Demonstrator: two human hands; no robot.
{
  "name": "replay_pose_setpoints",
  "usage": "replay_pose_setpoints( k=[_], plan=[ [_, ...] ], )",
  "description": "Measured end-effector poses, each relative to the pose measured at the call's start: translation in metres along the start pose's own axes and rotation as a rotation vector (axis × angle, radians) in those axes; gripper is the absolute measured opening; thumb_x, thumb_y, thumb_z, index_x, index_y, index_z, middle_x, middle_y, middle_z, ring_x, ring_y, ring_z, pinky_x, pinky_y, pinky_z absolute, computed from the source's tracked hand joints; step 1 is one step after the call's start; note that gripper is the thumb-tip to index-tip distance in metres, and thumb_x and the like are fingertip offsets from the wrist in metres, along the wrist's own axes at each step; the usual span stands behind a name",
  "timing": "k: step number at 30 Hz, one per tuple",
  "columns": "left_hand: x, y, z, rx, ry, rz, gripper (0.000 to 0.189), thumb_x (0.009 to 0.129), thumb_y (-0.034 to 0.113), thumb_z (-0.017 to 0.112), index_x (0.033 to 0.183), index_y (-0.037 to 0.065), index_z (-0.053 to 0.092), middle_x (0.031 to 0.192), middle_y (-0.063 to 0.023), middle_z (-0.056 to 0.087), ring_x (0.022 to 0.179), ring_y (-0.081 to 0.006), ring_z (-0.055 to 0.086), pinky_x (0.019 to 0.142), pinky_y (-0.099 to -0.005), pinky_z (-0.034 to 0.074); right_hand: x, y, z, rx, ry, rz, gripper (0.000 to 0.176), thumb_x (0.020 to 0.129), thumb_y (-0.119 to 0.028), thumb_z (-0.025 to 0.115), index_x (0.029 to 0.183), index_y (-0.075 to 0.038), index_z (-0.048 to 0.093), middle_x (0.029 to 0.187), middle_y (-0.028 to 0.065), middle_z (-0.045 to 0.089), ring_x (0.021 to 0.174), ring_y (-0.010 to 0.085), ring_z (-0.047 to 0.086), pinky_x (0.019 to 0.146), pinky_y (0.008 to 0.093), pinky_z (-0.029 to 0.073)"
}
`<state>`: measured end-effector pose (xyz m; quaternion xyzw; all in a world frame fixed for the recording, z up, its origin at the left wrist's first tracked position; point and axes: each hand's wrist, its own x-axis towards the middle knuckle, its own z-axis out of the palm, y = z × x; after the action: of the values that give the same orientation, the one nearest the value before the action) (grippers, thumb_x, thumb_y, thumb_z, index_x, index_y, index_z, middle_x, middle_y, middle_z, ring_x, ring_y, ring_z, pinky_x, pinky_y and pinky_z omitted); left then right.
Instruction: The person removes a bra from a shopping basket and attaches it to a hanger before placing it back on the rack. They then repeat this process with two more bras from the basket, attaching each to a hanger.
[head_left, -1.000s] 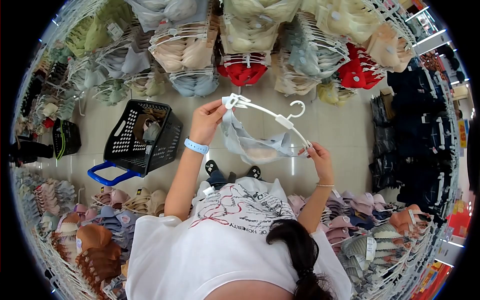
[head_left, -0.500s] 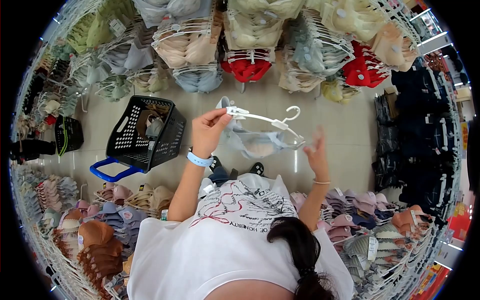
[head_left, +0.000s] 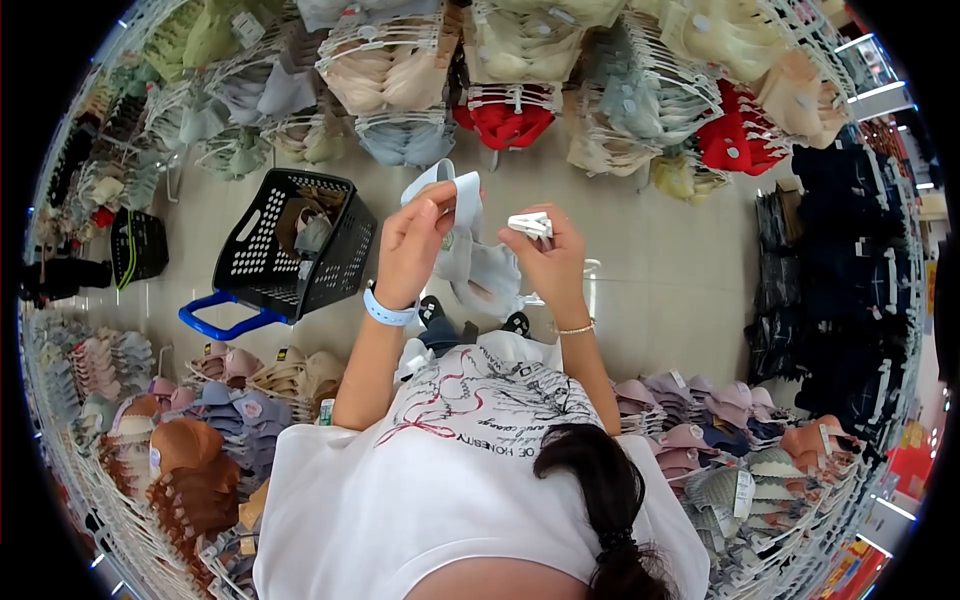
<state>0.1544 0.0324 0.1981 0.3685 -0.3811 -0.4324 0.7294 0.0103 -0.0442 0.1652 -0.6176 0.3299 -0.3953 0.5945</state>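
A pale blue bra hangs between my hands, its band looped upward on the left. My left hand pinches the band near its end, fingers closed on the fabric. Closed around a white clip hanger, my right hand has the hanger's clip end standing out above the fingers. The rest of the hanger passes behind that hand, and a bit of it shows at the right. The bra's cups dangle below and between the hands, above my shoes.
A black basket with a blue handle stands on the floor at the left, with items inside. Racks of hanging bras line the far side, and more bras flank my body. Dark folded clothing is stacked at the right.
My right hand has come left and taken hold of the hanger. My left hand has gone from the hanger's clip to the bra's band, and the hanger has swung round toward the right hand.
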Motion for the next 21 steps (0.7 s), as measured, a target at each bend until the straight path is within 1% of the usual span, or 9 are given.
replay_pose_setpoints(
  k=[2, 4, 6, 9, 11, 12, 14, 19, 21],
  plan=[
    [-0.005, 0.002, -0.006, 0.103, -0.017, -0.010, 0.035, 0.087, 0.019, 0.039, 0.107, -0.008, 0.046, 0.109, -0.0154, 0.048, 0.102, -0.0252, 0.047, 0.088, -0.0337, 0.036, -0.003, -0.017, 0.009, -0.106, -0.060, -0.052, 0.023, 0.064, -0.010, 0.069, 0.082, -0.002, 0.058, 0.071, 0.0008, 0.054, 0.058, 0.0060, 0.045, 0.049, 0.0194, 0.037],
    [-0.005, 0.008, -0.002, 0.206, -0.040, -0.017, 0.031, 0.086, 0.015, 0.040, 0.106, -0.008, 0.048, 0.108, -0.0152, 0.049, 0.101, -0.0245, 0.047, 0.087, -0.0330, 0.036, -0.002, -0.018, 0.018, -0.085, -0.085, -0.094, 0.021, 0.064, -0.010, 0.069, 0.080, -0.002, 0.058, 0.072, 0.0005, 0.054, 0.058, 0.0060, 0.046, 0.050, 0.0194, 0.037],
    [-0.006, 0.018, 0.010, 0.312, -0.093, 0.072, 0.022, 0.082, 0.001, 0.041, 0.101, -0.003, 0.053, 0.105, -0.0088, 0.050, 0.093, -0.0160, 0.048, 0.080, -0.0257, 0.037, -0.002, -0.019, 0.023, -0.062, -0.107, -0.135, 0.019, 0.064, -0.009, 0.069, 0.078, -0.002, 0.058, 0.072, 0.0003, 0.053, 0.059, 0.0061, 0.046, 0.050, 0.0194, 0.036],
    [-0.002, 0.018, 0.005, 0.438, -0.123, 0.103, 0.021, 0.081, -0.002, 0.044, 0.099, -0.002, 0.054, 0.102, -0.0072, 0.052, 0.090, -0.0128, 0.049, 0.077, -0.0239, 0.038, -0.003, -0.022, 0.023, -0.023, -0.142, -0.164, 0.019, 0.065, -0.009, 0.068, 0.080, -0.001, 0.058, 0.074, 0.0004, 0.054, 0.061, 0.0063, 0.047, 0.051, 0.0195, 0.036],
    [-0.002, 0.017, 0.004, 0.392, -0.048, 0.042, 0.020, 0.080, -0.003, 0.046, 0.098, -0.003, 0.054, 0.100, -0.0073, 0.053, 0.088, -0.0117, 0.050, 0.075, -0.0232, 0.040, -0.008, -0.031, 0.020, 0.136, -0.135, 0.020, 0.018, 0.067, -0.008, 0.067, 0.081, -0.001, 0.058, 0.073, -0.0009, 0.055, 0.061, 0.0046, 0.047, 0.052, 0.0186, 0.036],
    [-0.002, 0.016, 0.004, 0.346, 0.024, -0.018, 0.019, 0.079, -0.004, 0.047, 0.096, -0.003, 0.054, 0.097, -0.0073, 0.054, 0.087, -0.0106, 0.051, 0.074, -0.0224, 0.041, -0.010, -0.034, 0.017, 0.136, -0.137, 0.022, 0.018, 0.067, -0.008, 0.067, 0.081, -0.001, 0.058, 0.073, -0.0009, 0.055, 0.061, 0.0046, 0.047, 0.052, 0.0186, 0.036],
    [-0.001, 0.018, 0.008, 0.324, 0.023, -0.019, 0.019, 0.077, -0.005, 0.049, 0.095, -0.003, 0.053, 0.095, -0.0068, 0.055, 0.085, -0.0107, 0.052, 0.072, -0.0219, 0.042, -0.012, -0.041, 0.010, 0.226, -0.124, 0.119, 0.017, 0.068, -0.007, 0.067, 0.082, -0.002, 0.058, 0.072, -0.0024, 0.056, 0.062, 0.0027, 0.047, 0.053, 0.0170, 0.037],
    [0.002, 0.018, 0.024, 0.136, 0.118, -0.045, 0.023, 0.073, -0.007, 0.056, 0.095, -0.003, 0.049, 0.091, -0.0096, 0.058, 0.078, -0.0106, 0.056, 0.071, -0.0223, 0.043, -0.009, -0.052, 0.002, 0.272, -0.072, 0.086, 0.019, 0.069, -0.005, 0.067, 0.085, -0.002, 0.057, 0.073, -0.0019, 0.057, 0.064, 0.0024, 0.048, 0.054, 0.0155, 0.039],
    [0.004, 0.019, 0.025, 0.312, 0.049, -0.089, 0.028, 0.072, -0.007, 0.057, 0.099, -0.003, 0.047, 0.086, -0.0104, 0.059, 0.078, -0.0104, 0.056, 0.069, -0.0217, 0.044, -0.008, -0.055, 0.001, 0.341, -0.063, 0.100, 0.019, 0.068, -0.004, 0.067, 0.084, -0.002, 0.057, 0.074, -0.0013, 0.057, 0.065, 0.0029, 0.049, 0.055, 0.0164, 0.040]
  ],
)
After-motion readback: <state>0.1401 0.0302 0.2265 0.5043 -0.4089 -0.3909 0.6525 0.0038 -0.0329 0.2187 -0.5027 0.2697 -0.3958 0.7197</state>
